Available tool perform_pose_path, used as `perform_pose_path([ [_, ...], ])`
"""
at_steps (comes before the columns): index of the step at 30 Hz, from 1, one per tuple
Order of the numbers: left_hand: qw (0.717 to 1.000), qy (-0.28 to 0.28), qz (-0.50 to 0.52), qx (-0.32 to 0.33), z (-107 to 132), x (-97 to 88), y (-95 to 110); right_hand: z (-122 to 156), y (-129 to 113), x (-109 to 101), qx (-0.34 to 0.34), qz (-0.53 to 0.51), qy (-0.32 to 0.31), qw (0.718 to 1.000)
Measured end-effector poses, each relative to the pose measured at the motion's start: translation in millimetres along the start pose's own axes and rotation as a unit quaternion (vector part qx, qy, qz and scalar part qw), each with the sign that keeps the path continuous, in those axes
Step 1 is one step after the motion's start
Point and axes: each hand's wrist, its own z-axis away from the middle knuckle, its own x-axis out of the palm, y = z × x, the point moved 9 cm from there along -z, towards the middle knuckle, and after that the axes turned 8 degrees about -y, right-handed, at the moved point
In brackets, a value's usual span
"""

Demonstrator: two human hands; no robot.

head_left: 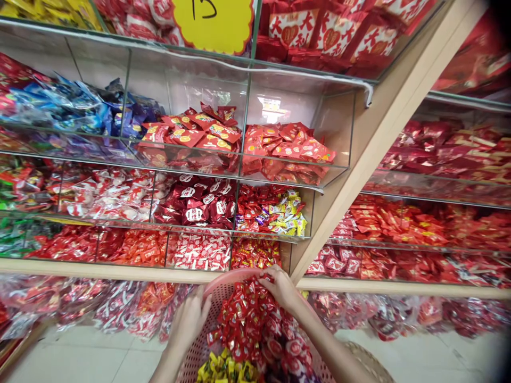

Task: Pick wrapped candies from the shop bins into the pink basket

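A pink perforated plastic basket [197,351] is low in the middle of the view, just in front of the shelf edge. My left hand [189,318] grips its left side, thumb along the rim. My right hand [280,289] closes over the far right rim, fingers bent inward beside the sweets. Inside are small red-wrapped candies [245,319] heaped at the far side, yellow-wrapped candies [225,367] at the near left, and larger red-and-white wrapped candies [285,346] at the right. The basket's near side is cut off by the frame.
Glass-fronted shelves of wrapped candy rise ahead, with blue packets [59,106] and orange-printed red packets [199,130]. A slanting wooden upright [383,138] divides the display. Bagged sweets [115,306] stand below the wooden ledge [120,270]. A woven basket [369,361] shows behind my right forearm.
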Motion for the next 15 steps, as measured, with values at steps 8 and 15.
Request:
perform_pose_path([
  [8, 1.000, 0.010, 0.007, 0.006, 2.8, -5.4, 4.3, -4.1, -4.0, 9.0, 0.013, 0.034, 0.001, 0.999],
  [15, 1.000, 0.006, -0.006, 0.002, 1.8, -3.6, 2.7, -3.1, -6.0, 9.0, 0.009, -0.006, 0.016, 1.000],
])
